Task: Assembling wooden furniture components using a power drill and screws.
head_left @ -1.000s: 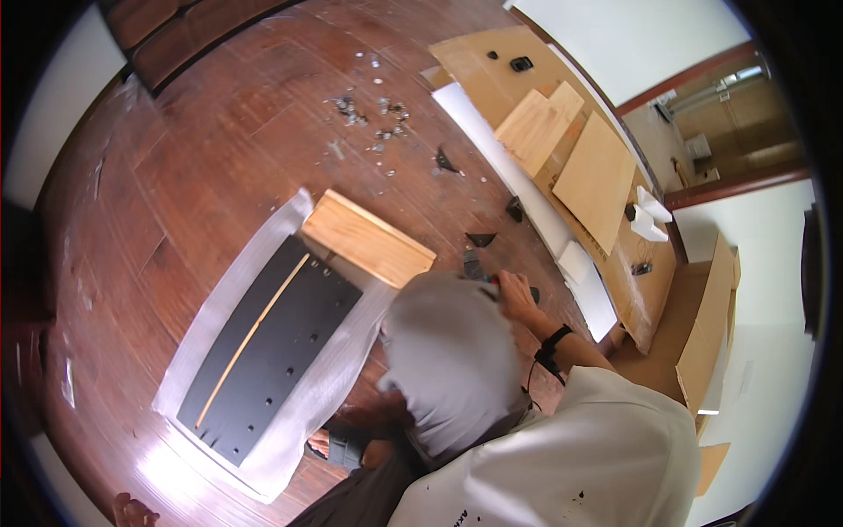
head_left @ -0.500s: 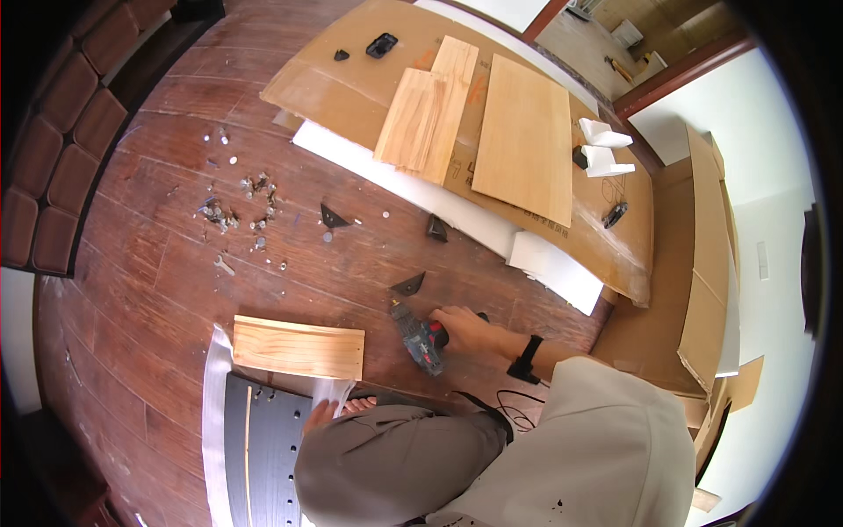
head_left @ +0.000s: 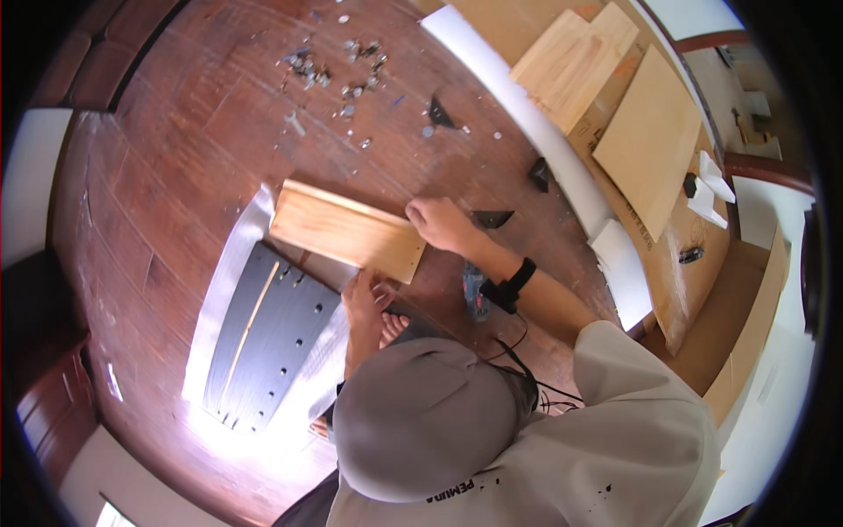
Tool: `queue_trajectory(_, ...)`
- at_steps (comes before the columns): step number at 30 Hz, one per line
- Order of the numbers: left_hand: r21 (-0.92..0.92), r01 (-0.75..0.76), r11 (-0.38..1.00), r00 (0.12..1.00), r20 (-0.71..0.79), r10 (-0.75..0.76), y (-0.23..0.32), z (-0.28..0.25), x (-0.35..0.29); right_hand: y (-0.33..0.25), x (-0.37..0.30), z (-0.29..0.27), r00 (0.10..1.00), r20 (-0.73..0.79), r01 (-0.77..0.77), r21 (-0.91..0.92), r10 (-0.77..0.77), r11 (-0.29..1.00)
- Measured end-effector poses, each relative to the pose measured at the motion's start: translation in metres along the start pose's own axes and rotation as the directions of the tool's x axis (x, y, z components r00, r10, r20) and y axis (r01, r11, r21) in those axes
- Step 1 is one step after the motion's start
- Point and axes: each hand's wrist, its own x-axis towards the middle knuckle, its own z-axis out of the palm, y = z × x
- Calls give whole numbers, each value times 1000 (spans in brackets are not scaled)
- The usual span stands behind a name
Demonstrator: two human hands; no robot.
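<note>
Right hand: my right hand [head_left: 442, 224] rests on the right end of the light wooden board [head_left: 348, 231], about 12 o'clock from my head; fingers curled together over the board's top corner, pressing it rather than wrapped round it.
Left hand: my left hand [head_left: 364, 299] sits just under the board's lower edge, at 11 o'clock from my head; fingers bent and close together against that edge, though I cannot tell whether they pinch anything.
Wooden board: lies flat on the floor, long side running from 10 o'clock to 4 o'clock, its left end overlapping the white sheet.
Black panel: the black panel [head_left: 263, 334] with rows of small holes lies on the white foam sheet [head_left: 230, 272], at 8 o'clock from the board and just beside it.
Wristband: a black wristband [head_left: 518, 277] circles my right forearm.
Small fittings: a scatter of screws and small metal parts [head_left: 338, 70] lies on the floor at 12 o'clock, well apart from the board.
Black brackets: dark triangular pieces, one [head_left: 441, 112] at 1 o'clock, another [head_left: 492, 218] touching-close to my right hand.
Far panels: pale wood panels [head_left: 650, 145] lie on flattened cardboard [head_left: 694, 263] at 2 o'clock, with a long white strip [head_left: 527, 123] along its near edge.
Floor: reddish wooden floor [head_left: 158, 176] carries everything.
</note>
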Motion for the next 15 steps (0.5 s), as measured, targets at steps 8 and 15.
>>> queue_trajectory(8, -51, -232, 971, 959, 153, 237, 32, 16, -23, -34, -3, -9, 894, 404, -313, 256, 193, 915)
queue_trajectory(15, -64, -581, 811, 811, 32, 584, 79, -20, -53, -107, -26, -13, 950, 290, 64, 193, -119, 979)
